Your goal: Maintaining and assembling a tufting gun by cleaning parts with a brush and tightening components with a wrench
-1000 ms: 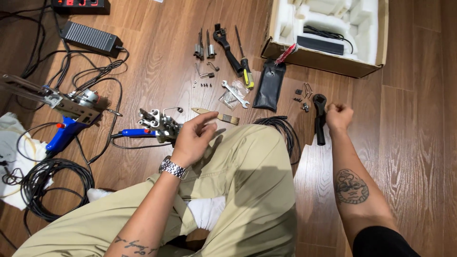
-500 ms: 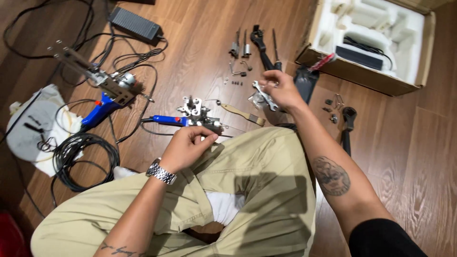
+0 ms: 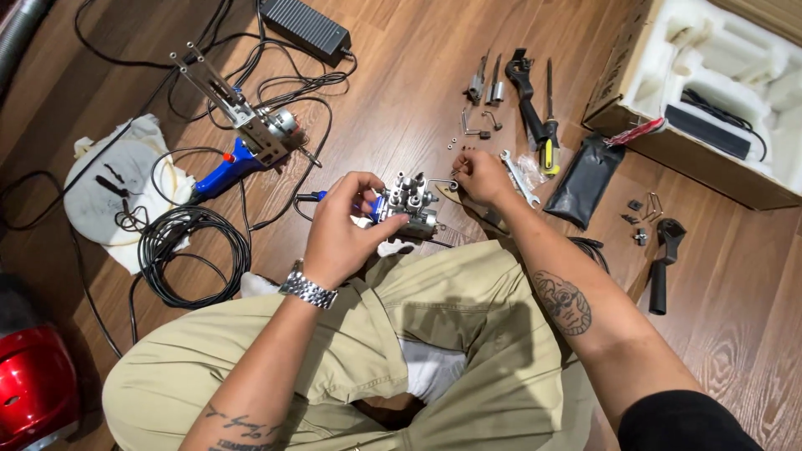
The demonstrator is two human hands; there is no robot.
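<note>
I sit cross-legged on a wooden floor in khaki trousers. My left hand (image 3: 344,227), a metal watch on its wrist, grips a small silver metal assembly (image 3: 408,200) with several posts, held just above my knee. My right hand (image 3: 478,177) pinches a thin bent hex key (image 3: 443,181) whose tip reaches the top of the assembly. A blue-handled tool (image 3: 316,197) lies partly hidden behind my left hand.
Wrenches, pliers, a yellow-handled screwdriver (image 3: 547,134) and small screws lie ahead. A black pouch (image 3: 585,179), a cardboard box with white foam (image 3: 718,92), a black handle (image 3: 662,263), a blue-gripped metal device (image 3: 242,138), coiled cables (image 3: 188,259), a power brick (image 3: 305,25), a white cloth (image 3: 117,188) and a red object (image 3: 29,392) surround me.
My right hand came back from the tools at the right to the assembly, now with a hex key. My left hand closed on the assembly and lifted it.
</note>
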